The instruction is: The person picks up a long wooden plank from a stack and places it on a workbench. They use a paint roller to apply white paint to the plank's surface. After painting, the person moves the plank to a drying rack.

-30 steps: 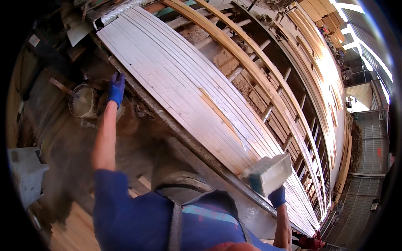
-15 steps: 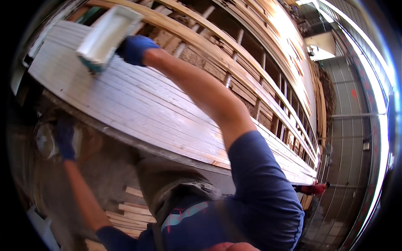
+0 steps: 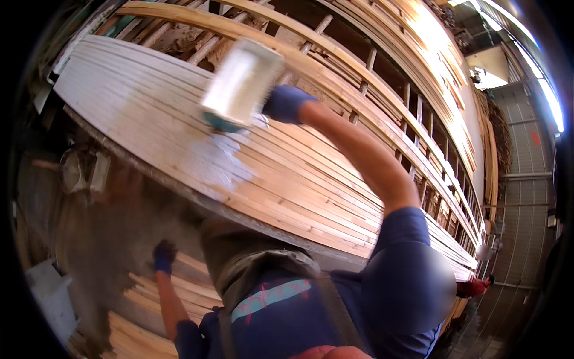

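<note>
White box [image 3: 242, 84] juts leftward, gripped by the right hand [image 3: 287, 104]

A teal-striped navy shirt [image 3: 278, 328] is worn with gloves [image 3: 287, 104], apparently blue.

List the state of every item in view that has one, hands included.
Right hand: gloved, closed on the box.
Left hand: gloved, no object seen in it; finger pose unclear.
Box: held, open side toward camera, white inside; contact with strips unclear.
Bench strips: side by side, whitened toward picture left, bare wood mid-bench.
White patch: ragged-edged, shiny.
Lower-left planks: bare wood, loose.
</note>
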A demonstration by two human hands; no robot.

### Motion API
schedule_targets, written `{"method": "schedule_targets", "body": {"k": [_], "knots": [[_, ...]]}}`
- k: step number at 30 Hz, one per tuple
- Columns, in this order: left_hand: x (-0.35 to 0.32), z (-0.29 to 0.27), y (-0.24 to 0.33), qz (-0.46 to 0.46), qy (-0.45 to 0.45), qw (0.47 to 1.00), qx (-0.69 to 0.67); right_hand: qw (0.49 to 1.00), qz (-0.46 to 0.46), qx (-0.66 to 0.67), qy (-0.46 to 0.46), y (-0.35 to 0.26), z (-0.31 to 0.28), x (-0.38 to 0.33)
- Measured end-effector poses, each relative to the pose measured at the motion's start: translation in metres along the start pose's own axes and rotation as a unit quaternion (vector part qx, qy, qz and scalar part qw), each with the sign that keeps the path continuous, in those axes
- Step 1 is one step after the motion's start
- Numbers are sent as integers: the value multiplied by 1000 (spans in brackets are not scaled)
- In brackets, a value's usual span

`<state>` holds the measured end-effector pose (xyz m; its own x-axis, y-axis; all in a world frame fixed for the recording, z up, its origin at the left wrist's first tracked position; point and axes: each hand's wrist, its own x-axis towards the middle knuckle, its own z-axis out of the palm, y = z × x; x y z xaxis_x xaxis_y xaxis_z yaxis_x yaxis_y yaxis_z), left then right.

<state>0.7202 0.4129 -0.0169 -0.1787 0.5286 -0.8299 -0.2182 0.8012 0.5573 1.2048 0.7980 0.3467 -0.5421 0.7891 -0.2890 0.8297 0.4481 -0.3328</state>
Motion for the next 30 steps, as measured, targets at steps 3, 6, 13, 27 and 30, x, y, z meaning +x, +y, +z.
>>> {"method": "schedule_targets", "body": {"k": [3, 6, 13, 27, 30], "knots": [[-39, 61, 11, 36, -7, 998, -43, 994, 106, 21, -23, 67, 29, -145], [-58, 100, -14, 30, -25, 998, -49, 995, 99, -29, 2, 131, 57, -281], [-92, 191, -189, -33, -103, 992, 69, 993, 109, -6, 53, 110, 61, -313], [-223, 392, -274, 344, -30, 898, 272, 978, 124, 169, 13, 318, 129, -676], [-299, 494, -173, 169, -55, 971, -162, 717, 188, 664, 99, 412, 196, -896]]}}
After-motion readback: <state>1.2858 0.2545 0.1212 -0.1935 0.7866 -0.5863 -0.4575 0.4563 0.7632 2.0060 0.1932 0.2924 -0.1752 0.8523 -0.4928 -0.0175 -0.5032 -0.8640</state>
